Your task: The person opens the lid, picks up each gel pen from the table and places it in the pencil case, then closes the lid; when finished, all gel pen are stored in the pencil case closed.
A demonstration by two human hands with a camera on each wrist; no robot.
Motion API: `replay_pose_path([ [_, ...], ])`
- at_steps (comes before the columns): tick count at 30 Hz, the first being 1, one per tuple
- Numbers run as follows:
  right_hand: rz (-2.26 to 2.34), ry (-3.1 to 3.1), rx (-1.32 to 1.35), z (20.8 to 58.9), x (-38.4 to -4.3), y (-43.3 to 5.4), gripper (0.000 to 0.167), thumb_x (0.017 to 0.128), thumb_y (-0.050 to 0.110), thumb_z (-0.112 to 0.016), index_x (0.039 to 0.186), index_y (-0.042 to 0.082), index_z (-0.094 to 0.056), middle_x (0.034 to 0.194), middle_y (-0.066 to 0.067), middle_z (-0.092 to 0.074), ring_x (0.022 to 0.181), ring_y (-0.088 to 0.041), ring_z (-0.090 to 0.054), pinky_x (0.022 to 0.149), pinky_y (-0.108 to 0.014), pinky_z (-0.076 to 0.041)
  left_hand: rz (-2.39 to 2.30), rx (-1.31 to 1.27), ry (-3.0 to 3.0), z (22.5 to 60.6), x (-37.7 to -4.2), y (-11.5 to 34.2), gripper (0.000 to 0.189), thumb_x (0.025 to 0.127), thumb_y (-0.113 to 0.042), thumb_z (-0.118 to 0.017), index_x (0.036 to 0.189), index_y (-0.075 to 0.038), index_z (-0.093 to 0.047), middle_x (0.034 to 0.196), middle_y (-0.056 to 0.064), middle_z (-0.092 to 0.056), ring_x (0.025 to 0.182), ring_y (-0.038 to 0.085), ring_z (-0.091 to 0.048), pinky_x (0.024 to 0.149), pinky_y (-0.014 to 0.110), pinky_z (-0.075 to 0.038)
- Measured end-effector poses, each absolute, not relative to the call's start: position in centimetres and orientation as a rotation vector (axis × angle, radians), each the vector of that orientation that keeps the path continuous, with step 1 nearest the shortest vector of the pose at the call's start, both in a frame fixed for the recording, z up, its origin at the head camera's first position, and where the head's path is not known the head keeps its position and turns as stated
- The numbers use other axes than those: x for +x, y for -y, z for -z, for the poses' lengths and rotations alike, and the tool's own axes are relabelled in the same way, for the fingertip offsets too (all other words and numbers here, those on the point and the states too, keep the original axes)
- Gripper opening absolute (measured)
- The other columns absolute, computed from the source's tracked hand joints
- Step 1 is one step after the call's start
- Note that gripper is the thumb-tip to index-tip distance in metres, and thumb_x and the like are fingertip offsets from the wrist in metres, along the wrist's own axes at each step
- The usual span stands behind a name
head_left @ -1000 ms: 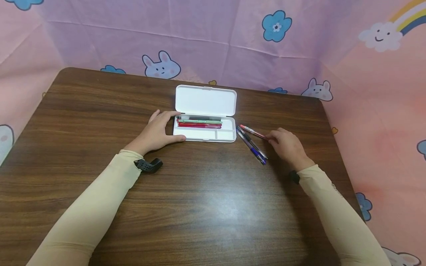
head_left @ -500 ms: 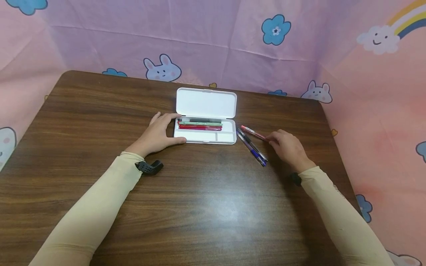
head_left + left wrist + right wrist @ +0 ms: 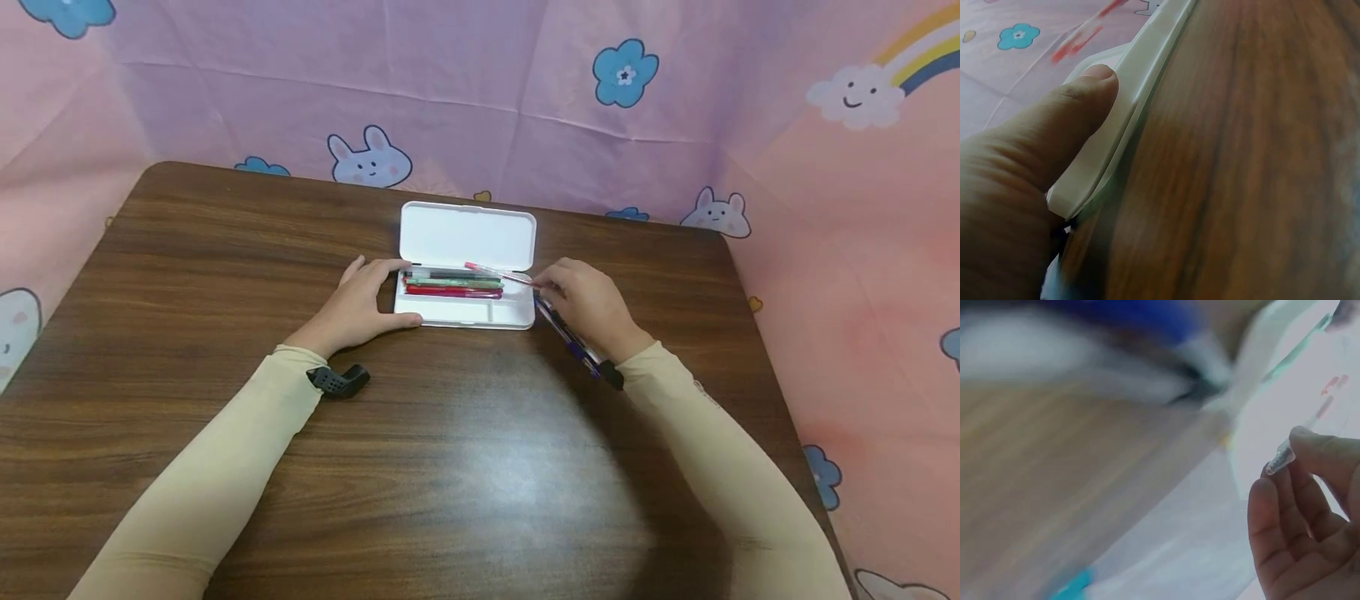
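A white pencil case [image 3: 450, 312] lies with its lid raised in the head view. Inside its back compartment are several pens, among them a green pen [image 3: 450, 283] and a red pen [image 3: 453, 292]. My left hand [image 3: 348, 307] holds the case's left end, thumb at the front edge and a finger at the back; the left wrist view shows the thumb [image 3: 1079, 106] against the front wall. Between thumb and fingers, my right hand [image 3: 592, 304] pinches a clear-barrelled pen with a red end [image 3: 491, 271], tilted over the right part of the case.
Blue and black pens [image 3: 573, 343] lie on the brown wooden table [image 3: 420, 433] right of the case, partly under my right hand and wrist. A patterned cloth [image 3: 450, 83] hangs behind the table and along its sides.
My right hand has lifted the red-ended pen off the table and carried it left, over the case. The left hand keeps its place on the case.
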State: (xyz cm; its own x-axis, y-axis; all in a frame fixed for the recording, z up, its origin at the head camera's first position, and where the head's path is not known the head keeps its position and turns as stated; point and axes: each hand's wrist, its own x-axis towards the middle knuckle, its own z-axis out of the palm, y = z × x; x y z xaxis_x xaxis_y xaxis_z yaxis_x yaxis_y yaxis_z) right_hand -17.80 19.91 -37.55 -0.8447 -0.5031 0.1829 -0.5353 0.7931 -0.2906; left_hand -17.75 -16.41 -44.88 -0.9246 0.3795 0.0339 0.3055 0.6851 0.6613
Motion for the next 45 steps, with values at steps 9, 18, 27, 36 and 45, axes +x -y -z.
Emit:
replay_pose_path([
  [9, -0.335, 2.829, 1.055, 37.7, -18.9, -13.7, 0.01, 0.097, 0.007, -0.07, 0.101, 0.011, -0.079, 0.097, -0.004, -0.073, 0.089, -0.024, -0.067, 0.075, -0.04, -0.06, -1.065, 0.573, -2.776, 45.2, -17.7, 16.0, 0.099, 0.082, -0.065, -0.079, 0.157, -0.015, -0.04, 0.16, 0.01, -0.042, 0.152, 0.035, -0.031, 0.13, 0.048, 0.002],
  [18, -0.297, 2.932, 1.013, 38.1, -19.3, -12.6, 0.015, 0.099, 0.009, -0.068, 0.107, 0.012, -0.08, 0.101, -0.004, -0.075, 0.094, -0.023, -0.069, 0.077, -0.041, -0.061, -1.047, 0.584, -2.783, 45.0, -17.8, 16.0, 0.099, 0.082, -0.064, -0.079, 0.156, -0.013, -0.04, 0.16, 0.01, -0.042, 0.152, 0.032, -0.033, 0.13, 0.046, 0.002],
  [27, -0.284, 3.036, 0.978, 38.4, -19.5, -12.3, 0.016, 0.101, 0.013, -0.067, 0.112, 0.012, -0.08, 0.104, -0.004, -0.074, 0.091, -0.018, -0.067, 0.076, -0.038, -0.06, -1.057, 0.575, -2.782, 44.7, -17.7, 16.1, 0.097, 0.082, -0.061, -0.081, 0.156, -0.013, -0.04, 0.16, 0.011, -0.042, 0.152, 0.034, -0.032, 0.13, 0.046, 0.002],
  [36, -0.317, 3.021, 0.967, 37.7, -19.2, -13.2, 0.016, 0.1, 0.014, -0.069, 0.114, 0.011, -0.076, 0.107, -0.005, -0.072, 0.094, -0.02, -0.069, 0.079, -0.04, -0.061, -1.055, 0.575, -2.784, 44.8, -17.6, 16.2, 0.098, 0.083, -0.062, -0.08, 0.157, -0.012, -0.04, 0.16, 0.012, -0.042, 0.152, 0.034, -0.033, 0.13, 0.046, 0.002],
  [45, -0.666, 3.08, 0.7, 36.4, -17.4, -20.3, 0.033, 0.098, 0.012, -0.07, 0.131, 0.006, -0.066, 0.113, -0.01, -0.066, 0.099, -0.025, -0.066, 0.085, -0.043, -0.058, -1.073, 0.562, -2.78, 44.7, -17.7, 16.4, 0.097, 0.082, -0.062, -0.08, 0.157, -0.014, -0.04, 0.16, 0.011, -0.042, 0.153, 0.036, -0.029, 0.13, 0.048, 0.001],
])
